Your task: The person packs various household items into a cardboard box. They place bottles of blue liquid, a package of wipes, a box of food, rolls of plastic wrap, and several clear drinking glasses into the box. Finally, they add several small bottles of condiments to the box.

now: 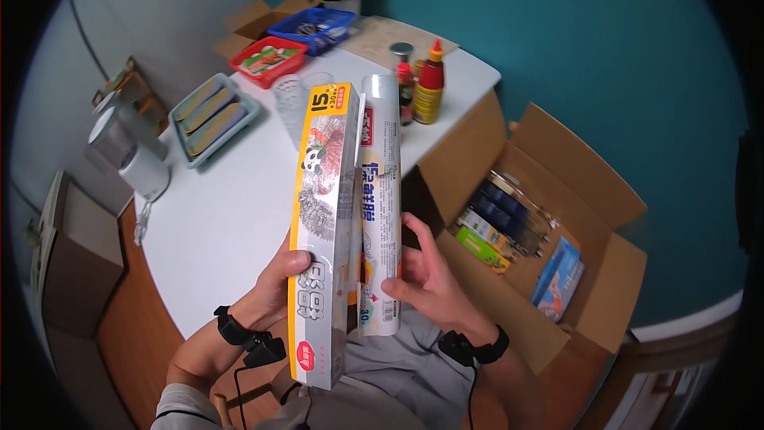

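My left hand (276,278) grips a long, narrow foil box (322,209), yellow and silver with a panda picture, held nearly upright over my lap. Beside it my right hand (427,275) holds a roll in printed plastic wrap (382,221), thumb on its front and fingers behind its right side. Box and roll stand close together, almost parallel, with a thin pale edge between them near the top. Whether they touch lower down cannot be told. Both wrists wear black straps with cables.
A white table (221,215) holds a tray of pouches (206,149), red basket (298,63), blue basket (340,42), sauce bottle (428,92), glasses and a white appliance (143,176). At right stands an open cardboard box (573,203) with packages inside.
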`<action>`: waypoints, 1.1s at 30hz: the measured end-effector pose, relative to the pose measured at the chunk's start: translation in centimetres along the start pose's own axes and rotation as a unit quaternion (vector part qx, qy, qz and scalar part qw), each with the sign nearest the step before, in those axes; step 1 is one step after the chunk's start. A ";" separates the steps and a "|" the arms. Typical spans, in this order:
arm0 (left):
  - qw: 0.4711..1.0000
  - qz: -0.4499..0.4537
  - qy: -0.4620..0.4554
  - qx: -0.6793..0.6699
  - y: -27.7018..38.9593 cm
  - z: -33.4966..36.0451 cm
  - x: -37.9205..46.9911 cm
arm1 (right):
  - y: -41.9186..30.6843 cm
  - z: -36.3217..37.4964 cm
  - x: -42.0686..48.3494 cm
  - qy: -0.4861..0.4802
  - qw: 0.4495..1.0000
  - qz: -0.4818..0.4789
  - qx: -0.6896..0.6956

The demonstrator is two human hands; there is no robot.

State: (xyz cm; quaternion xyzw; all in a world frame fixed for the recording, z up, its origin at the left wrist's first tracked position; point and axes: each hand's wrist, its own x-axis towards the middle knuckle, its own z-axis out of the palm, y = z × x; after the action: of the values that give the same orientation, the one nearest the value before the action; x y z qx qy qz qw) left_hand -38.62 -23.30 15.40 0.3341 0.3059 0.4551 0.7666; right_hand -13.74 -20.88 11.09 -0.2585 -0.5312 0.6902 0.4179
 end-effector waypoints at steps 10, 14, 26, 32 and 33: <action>0.968 -0.219 -0.109 -0.050 -13.1 7.0 13.7 | 2.1 -12.0 -11.2 0.217 0.976 0.009 -0.029; 0.950 -0.246 -0.179 -0.065 -19.2 9.0 20.6 | 2.9 -16.1 -15.7 0.320 0.947 0.031 -0.013; 0.901 -0.283 -0.249 -0.214 -28.7 10.7 34.3 | 4.9 -29.9 -22.4 0.538 0.806 0.242 -0.043; 0.920 -0.328 -0.183 -0.110 -28.4 10.0 35.2 | 4.9 -36.1 -18.2 0.508 0.746 0.380 -0.205; 0.919 -0.326 -0.188 -0.117 -28.4 10.1 35.4 | 5.6 -37.1 -18.0 0.512 0.715 0.398 -0.262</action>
State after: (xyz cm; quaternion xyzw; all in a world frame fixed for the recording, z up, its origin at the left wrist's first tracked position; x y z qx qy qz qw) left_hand -2.66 -4.03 -6.95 0.2032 0.1929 0.1410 0.9495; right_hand 23.62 -17.49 -6.97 -0.8587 -0.2441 0.3884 0.2284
